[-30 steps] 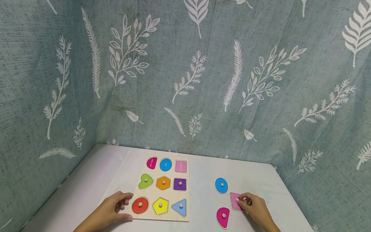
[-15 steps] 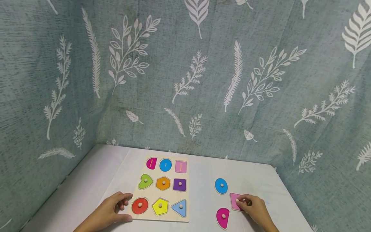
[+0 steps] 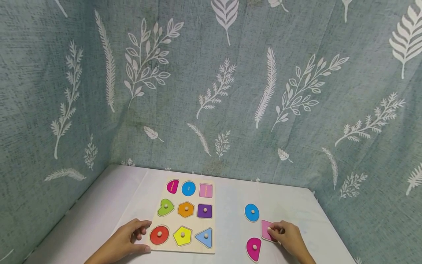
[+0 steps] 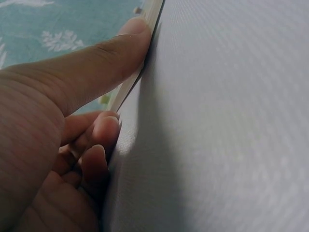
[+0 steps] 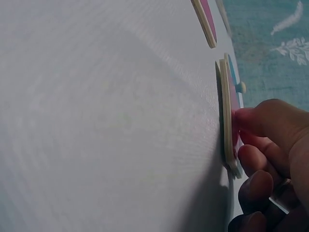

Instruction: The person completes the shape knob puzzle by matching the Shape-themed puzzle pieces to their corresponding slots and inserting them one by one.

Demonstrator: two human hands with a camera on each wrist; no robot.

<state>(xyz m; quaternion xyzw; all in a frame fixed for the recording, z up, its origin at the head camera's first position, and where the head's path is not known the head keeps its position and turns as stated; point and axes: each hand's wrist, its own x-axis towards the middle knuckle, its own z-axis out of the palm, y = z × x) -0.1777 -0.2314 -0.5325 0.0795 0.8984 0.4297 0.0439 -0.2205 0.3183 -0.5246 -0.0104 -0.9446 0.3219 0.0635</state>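
Observation:
In the head view, a wooden shape puzzle board lies on the white table at centre left. My left hand rests at its left edge, fingers loosely bent; in the left wrist view the thumb touches the board's side. My right hand pinches a pink square puzzle piece by its knob, thumb and forefinger together. That piece lies on or just above the table; I cannot tell which. A blue circle piece is beyond it, and a magenta half-round piece lies to its near left.
Three knobless shapes, magenta, blue and pink, show in the board's far row. Several knobbed pieces, such as the red circle and yellow pentagon, sit in the other rows. A leaf-patterned cloth hangs behind the table.
My right hand has shifted very slightly left with its grip on the pink square piece. The left hand and the board stay where they were.

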